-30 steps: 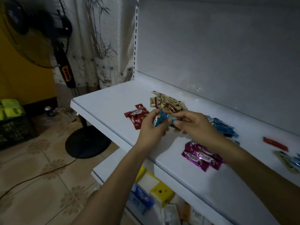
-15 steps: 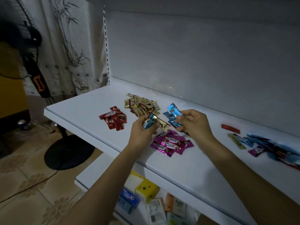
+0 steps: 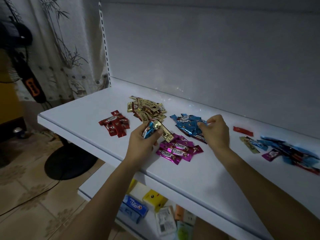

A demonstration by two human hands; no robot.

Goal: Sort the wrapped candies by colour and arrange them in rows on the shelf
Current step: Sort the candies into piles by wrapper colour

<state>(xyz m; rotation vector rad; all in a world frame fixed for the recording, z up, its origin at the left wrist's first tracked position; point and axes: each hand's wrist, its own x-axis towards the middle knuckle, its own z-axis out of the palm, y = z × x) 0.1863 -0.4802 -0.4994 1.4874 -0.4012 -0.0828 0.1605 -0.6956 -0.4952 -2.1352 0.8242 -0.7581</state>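
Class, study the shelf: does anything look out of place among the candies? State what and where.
Yes. A lone red candy lies right of the blue pile, far from the red pile at the left end. Beyond it, a mixed heap of blue, gold and purple wrappers is unsorted. No pile forms a row yet.

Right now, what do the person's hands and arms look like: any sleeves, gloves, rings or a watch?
Both are bare. The left hand and right hand wear no gloves, rings or watch that I can see. The left forearm and right forearm show no sleeve up to the frame's edge. Dim light hides finer marks.
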